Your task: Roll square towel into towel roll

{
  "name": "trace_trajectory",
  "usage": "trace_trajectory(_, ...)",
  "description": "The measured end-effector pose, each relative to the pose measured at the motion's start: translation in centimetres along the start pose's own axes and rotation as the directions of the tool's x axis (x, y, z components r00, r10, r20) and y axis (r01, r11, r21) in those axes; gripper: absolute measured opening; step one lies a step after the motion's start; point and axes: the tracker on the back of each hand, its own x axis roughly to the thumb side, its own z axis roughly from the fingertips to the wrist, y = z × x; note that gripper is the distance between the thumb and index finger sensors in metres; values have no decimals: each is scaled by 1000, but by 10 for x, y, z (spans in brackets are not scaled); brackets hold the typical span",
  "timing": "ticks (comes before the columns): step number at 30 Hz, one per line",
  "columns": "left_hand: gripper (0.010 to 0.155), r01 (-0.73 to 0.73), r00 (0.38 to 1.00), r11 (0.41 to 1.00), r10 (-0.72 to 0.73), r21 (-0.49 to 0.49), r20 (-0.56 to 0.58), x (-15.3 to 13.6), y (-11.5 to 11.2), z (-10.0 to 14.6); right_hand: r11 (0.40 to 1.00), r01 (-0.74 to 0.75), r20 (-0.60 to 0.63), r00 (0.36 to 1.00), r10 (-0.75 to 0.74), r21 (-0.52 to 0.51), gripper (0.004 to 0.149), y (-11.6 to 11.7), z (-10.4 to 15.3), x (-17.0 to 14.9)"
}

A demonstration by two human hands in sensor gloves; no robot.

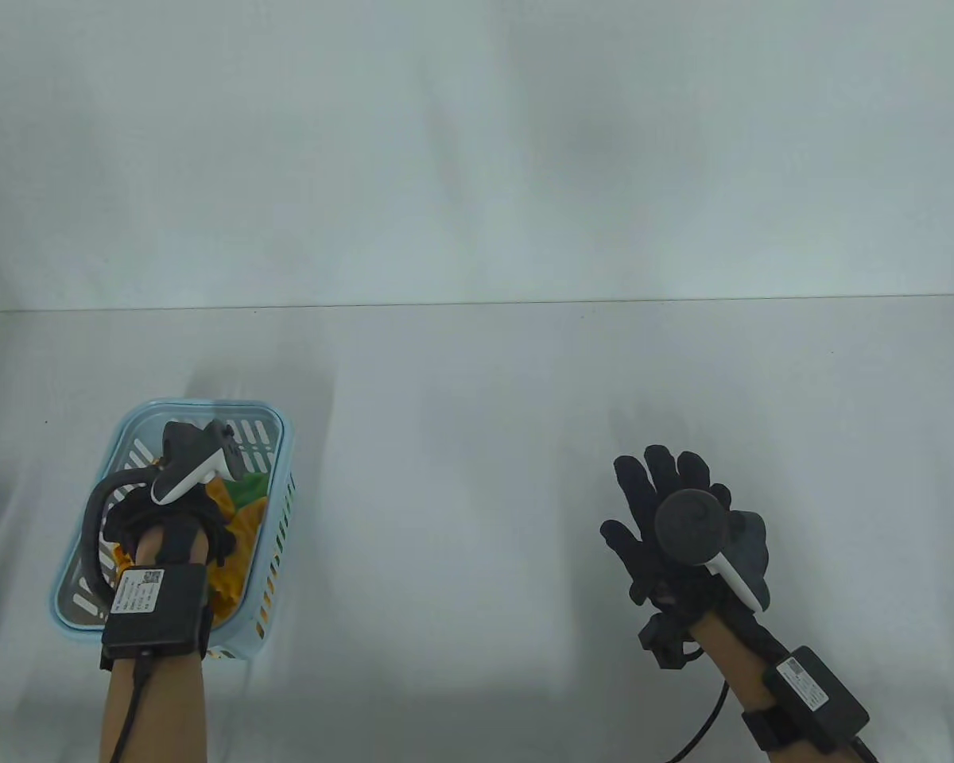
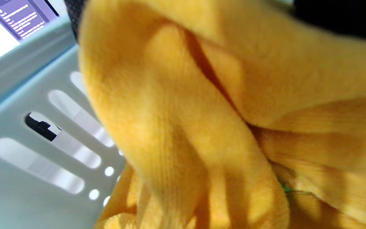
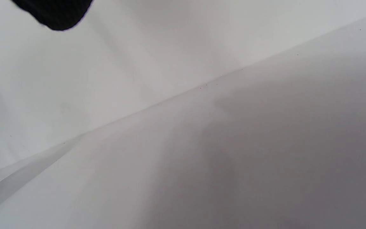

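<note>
The left hand [image 1: 176, 531] reaches into the blue basket [image 1: 280, 445] at the near left, presumably to fetch the orange towel [image 2: 183, 127]; its fingers are hidden, so I cannot tell their state. The right hand [image 1: 676, 528] waits over the bench [image 1: 477, 477], fingers spread apart and holding nothing.

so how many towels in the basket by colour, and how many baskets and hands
orange towel: 1
green towel: 1, only partly visible
blue basket: 1
left hand: 1
right hand: 1
total: 5
</note>
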Motion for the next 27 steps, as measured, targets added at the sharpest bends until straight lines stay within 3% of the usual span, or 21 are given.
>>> trace_trajectory(8, 98, -5, 1000, 999, 5, -31, -7, 2, -10, -18, 1000, 15, -18, 1000, -15, 1, 75, -1, -1, -2)
trace_trajectory(15, 79, -9, 1000, 1000, 9, -9, -29, -1, -12, -22, 1000, 21, -38, 999, -20, 4, 74, -3, -1, -5)
trace_trajectory(21, 61, -33, 998, 995, 37, 93, -43, -5, 0, -13, 999, 41, -40, 998, -41, 2, 74, -3, -2, -6)
trace_trajectory(27, 56, -67, 996, 981, 76, 182, -38, -13, 21, 7, 999, 45, -39, 998, -45, -1, 74, -4, -3, -7)
